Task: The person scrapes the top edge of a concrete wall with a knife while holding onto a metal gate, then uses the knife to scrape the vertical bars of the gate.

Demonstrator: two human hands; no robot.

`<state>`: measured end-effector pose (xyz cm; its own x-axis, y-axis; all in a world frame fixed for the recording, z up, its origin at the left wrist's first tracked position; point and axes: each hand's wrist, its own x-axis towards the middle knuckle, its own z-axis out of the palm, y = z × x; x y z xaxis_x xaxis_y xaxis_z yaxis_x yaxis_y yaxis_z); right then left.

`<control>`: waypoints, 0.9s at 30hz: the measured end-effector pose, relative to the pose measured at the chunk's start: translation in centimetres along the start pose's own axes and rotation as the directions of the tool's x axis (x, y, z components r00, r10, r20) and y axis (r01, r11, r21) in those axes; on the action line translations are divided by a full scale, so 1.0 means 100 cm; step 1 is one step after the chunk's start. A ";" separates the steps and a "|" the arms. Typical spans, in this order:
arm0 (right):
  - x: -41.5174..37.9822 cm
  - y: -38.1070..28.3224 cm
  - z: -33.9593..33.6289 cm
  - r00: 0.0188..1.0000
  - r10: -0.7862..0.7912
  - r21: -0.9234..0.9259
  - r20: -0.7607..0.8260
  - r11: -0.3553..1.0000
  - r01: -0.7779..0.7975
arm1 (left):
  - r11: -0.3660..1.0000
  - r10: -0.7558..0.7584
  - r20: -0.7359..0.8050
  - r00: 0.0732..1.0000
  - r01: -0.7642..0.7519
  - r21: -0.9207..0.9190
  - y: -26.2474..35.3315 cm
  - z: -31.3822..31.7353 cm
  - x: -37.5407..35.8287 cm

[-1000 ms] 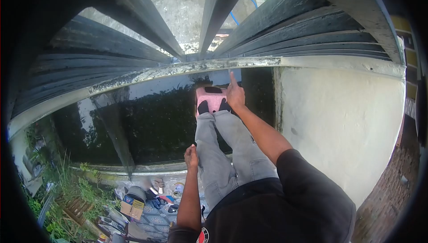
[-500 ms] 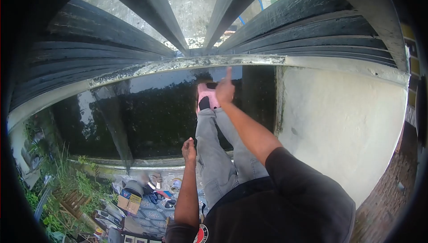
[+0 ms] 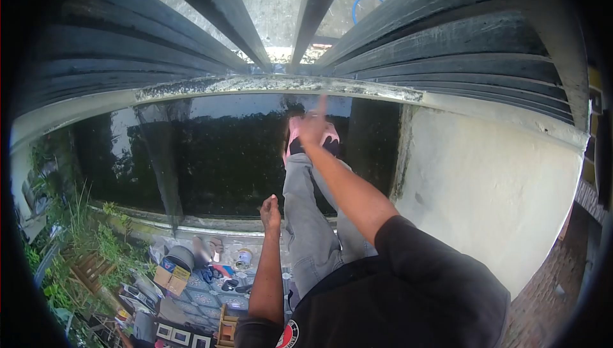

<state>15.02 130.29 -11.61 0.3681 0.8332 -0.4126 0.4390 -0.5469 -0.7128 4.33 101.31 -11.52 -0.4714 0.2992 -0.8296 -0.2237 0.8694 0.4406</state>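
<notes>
My right hand [image 3: 311,129] is blurred and reaches forward over my feet. Its index finger is stretched out toward the pale ledge [image 3: 281,86], and I see nothing held in it. Beneath it, pink footwear [image 3: 295,128] with black patches shows at the ends of my grey trousers [image 3: 299,188], partly covered by the hand. My left hand [image 3: 271,212] is beside my left leg, fingers curled in and thumb up, with no object showing. A dark reflective surface [image 3: 223,163] stretches around my feet, mirroring sky and trees.
Dark railing bars [image 3: 220,13] rise beyond the ledge, with a blue hose [image 3: 355,8] behind them. A pale wall [image 3: 479,169] is at right. Lower left are green plants [image 3: 118,239], a cardboard box [image 3: 171,279], a dark bucket [image 3: 180,257] and tiled floor [image 3: 204,303].
My right hand has shifted slightly left, uncovering more of the right shoe. The left hand has barely moved. The view has tilted a little, showing more of the blue hose and tiled floor.
</notes>
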 end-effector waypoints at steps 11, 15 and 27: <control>-0.054 -0.016 0.037 0.996 -0.084 0.084 -0.028 0.993 0.086 | 0.989 -0.049 -0.024 0.999 0.045 -0.138 -0.007 -0.002 -0.011; -0.047 -0.051 0.075 0.999 -0.049 0.008 -0.016 0.999 0.049 | 0.985 -0.081 -0.034 0.996 0.075 -0.156 -0.013 0.005 0.000; -0.101 -0.123 0.168 0.968 0.092 -0.065 0.233 0.995 -0.079 | 0.938 -0.096 -0.068 0.993 0.067 -0.341 -0.050 -0.004 -0.007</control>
<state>-7.90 129.92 -8.21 0.2057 0.7752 -0.5972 0.4607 -0.6151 -0.6398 5.48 96.61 -13.01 -0.5050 0.1869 -0.8427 -0.5320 0.7014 0.4744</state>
